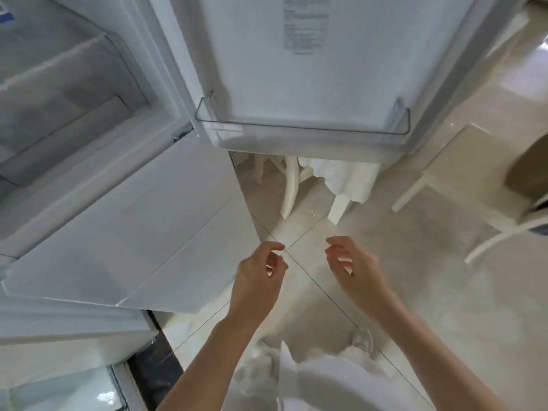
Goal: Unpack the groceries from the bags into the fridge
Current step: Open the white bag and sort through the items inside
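Note:
The white fridge (pixel 89 161) stands at the left with its upper compartment open; I see pale shelves inside and no food on them. Its upper door (pixel 311 69) swings out at top centre, with a clear door shelf (pixel 302 129) that holds nothing. The lower door (pixel 133 247) is closed. My left hand (pixel 261 274) and my right hand (pixel 353 268) hover side by side over the tiled floor, in front of the lower door, fingers loosely curled and apart, holding nothing. No grocery bag shows clearly.
White chair legs and a white cloth (pixel 341 179) stand under the open door. A low white table (pixel 453 167) and a brown object (pixel 530 164) sit at the right. My white clothing (pixel 326 378) fills the bottom. A dark strip (pixel 154 366) runs along the fridge's base.

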A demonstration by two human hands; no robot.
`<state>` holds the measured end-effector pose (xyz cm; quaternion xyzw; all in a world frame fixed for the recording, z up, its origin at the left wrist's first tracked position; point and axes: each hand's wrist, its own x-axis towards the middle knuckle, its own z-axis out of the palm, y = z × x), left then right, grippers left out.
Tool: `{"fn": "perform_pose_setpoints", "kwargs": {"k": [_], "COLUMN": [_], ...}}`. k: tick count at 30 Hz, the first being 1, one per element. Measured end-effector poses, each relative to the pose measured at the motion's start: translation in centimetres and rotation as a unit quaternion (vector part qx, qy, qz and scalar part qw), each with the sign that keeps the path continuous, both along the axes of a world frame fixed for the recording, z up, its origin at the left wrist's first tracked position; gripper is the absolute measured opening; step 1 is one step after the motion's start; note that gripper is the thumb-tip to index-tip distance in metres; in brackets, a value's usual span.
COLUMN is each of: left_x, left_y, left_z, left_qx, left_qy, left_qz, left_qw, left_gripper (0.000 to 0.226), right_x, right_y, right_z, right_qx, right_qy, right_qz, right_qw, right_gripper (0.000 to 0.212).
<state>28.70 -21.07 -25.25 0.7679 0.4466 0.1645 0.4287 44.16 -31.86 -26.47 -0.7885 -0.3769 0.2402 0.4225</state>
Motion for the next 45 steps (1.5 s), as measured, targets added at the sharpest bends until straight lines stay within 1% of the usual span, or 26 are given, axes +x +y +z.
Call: {"fn": "perform_pose_setpoints", "kwargs": {"k": [4, 10, 15, 19, 24, 32, 39, 44, 45], "left_x": [7.6, 20.5, 27.7, 31.9, 36.9, 47.1, 56.3, 59.7, 60.5], "left_y": [-4.4, -12.3, -16.7, -17.0, -14.3, -5.8, 0.9, 4.0, 4.8], "left_z": [-1.3, -2.7, -3.0, -3.7, -4.5, -5.4, -4.7, -5.0, -5.4], "left_qx": [0.002, -0.013, -0.029, -0.053, -0.042, -0.018, -0.01, -0.02, -0.024], "left_qy": [0.011, 0.003, 0.021, 0.061, 0.092, 0.102, 0.072, 0.071, 0.07], "left_qz": [-0.065, -0.119, -0.152, -0.158, -0.151, -0.109, -0.091, -0.063, -0.043], "left_qw": [0.998, 0.993, 0.988, 0.984, 0.983, 0.989, 0.993, 0.995, 0.996], "left_gripper": [0.016, 0.014, 0.012, 0.012, 0.012, 0.014, 0.013, 0.014, 0.013], "right_x": [6.4, 17.0, 24.2, 29.3, 35.9, 47.7, 57.4, 61.8, 63.0], "right_y": [-7.3, -16.9, -21.0, -21.6, -19.1, -10.1, -0.7, 4.7, 6.0], "right_z": [-0.1, -0.6, -1.0, -1.3, -1.7, -1.3, -0.7, -0.2, -0.4], "right_qx": [-0.004, -0.051, -0.071, -0.078, -0.073, -0.07, -0.059, -0.057, -0.064], "right_qy": [-0.011, -0.055, -0.061, -0.038, -0.029, -0.044, -0.059, -0.059, -0.06], "right_qz": [-0.078, -0.078, -0.101, -0.114, -0.12, -0.084, -0.03, 0.009, 0.028], "right_qw": [0.997, 0.994, 0.99, 0.99, 0.99, 0.993, 0.996, 0.997, 0.996], "right_gripper": [0.022, 0.023, 0.023, 0.023, 0.023, 0.023, 0.023, 0.023, 0.024]}}
